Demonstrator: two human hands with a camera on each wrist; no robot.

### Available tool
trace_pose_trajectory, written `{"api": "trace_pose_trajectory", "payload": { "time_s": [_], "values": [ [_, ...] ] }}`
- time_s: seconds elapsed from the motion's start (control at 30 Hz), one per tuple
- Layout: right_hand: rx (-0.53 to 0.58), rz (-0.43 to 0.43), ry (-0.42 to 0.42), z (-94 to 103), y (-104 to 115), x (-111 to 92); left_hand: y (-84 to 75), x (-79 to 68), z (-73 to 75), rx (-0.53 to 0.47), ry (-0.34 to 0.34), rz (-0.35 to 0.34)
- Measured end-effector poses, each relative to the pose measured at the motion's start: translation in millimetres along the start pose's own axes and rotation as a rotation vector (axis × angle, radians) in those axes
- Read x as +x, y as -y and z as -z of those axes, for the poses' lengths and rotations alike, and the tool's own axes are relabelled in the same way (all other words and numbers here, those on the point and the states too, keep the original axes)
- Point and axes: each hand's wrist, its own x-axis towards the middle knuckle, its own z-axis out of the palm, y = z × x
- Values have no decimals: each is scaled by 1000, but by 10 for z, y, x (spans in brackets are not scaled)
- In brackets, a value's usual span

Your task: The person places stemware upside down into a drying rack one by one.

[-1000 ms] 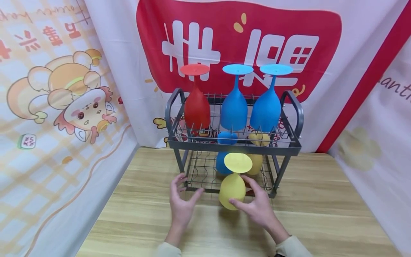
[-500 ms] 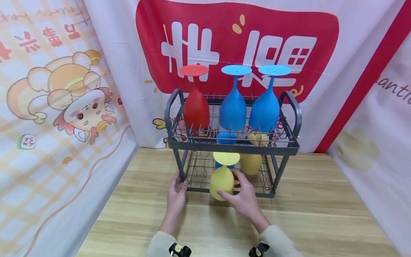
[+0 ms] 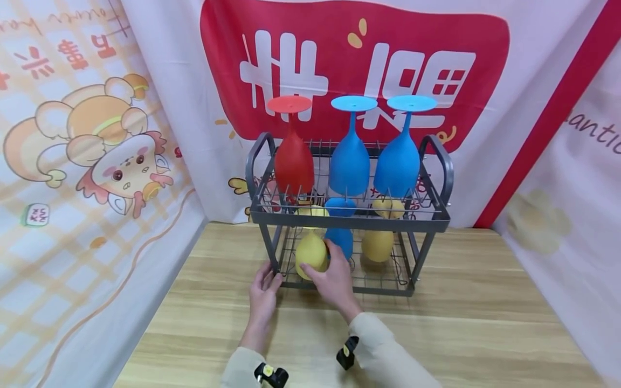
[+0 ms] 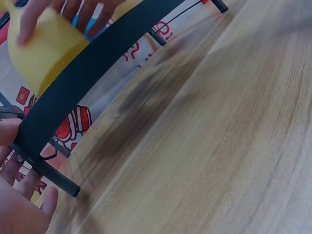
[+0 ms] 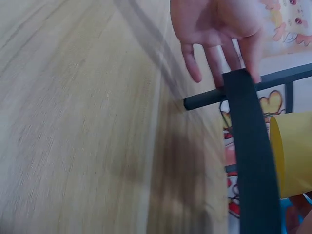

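Note:
In the head view my right hand (image 3: 336,280) holds an upside-down yellow plastic goblet (image 3: 309,253) by its bowl, at the left part of the rack's lower shelf. The left wrist view shows the goblet (image 4: 41,53) tilted in the picture, its rim close over the front bar. My left hand (image 3: 263,293) grips the front left corner of the dark metal two-tier rack (image 3: 349,220), thumb in front and fingers around the post. Right of the held goblet, a blue goblet (image 3: 339,242) and another yellow goblet (image 3: 377,247) stand upside down on the lower shelf.
On the upper shelf stand a red goblet (image 3: 294,164) and two blue goblets, one in the middle (image 3: 350,167) and one at right (image 3: 399,167), all inverted. The rack is on a wooden table (image 3: 461,323). Printed cloth (image 3: 160,64) hangs behind and at both sides.
My right hand has carried the yellow goblet leftward and inward, from before the rack to the lower shelf's left part. My left hand, open beside the rack earlier, has taken hold of its corner.

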Motion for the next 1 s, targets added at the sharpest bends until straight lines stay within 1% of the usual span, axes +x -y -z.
{"api": "trace_pose_trajectory", "payload": {
  "time_s": [0.07,0.17,0.3,0.4,0.6,0.73,0.87,1.0],
  "values": [
    [-15,-20,-3,-78,-14,41,-2,2,-3,0,-6,3],
    [-49,-28,-19,-169,-43,102,-6,-3,-6,3,-5,-1],
    [-122,-32,-36,-254,-75,161,-16,-7,-14,-9,3,6],
    [-156,-55,-27,-302,-82,188,-19,-5,-14,-24,8,5],
    [-154,-103,-11,-368,-46,221,-1,-10,5,-36,0,-1],
    [-175,-124,-41,-401,-39,231,23,-6,5,-32,-2,-7],
    [-222,-146,-76,-429,-56,231,32,-7,-13,-27,6,-14],
    [-258,-156,-93,-448,-83,243,36,-1,-30,-31,0,-19]
  ]
}}
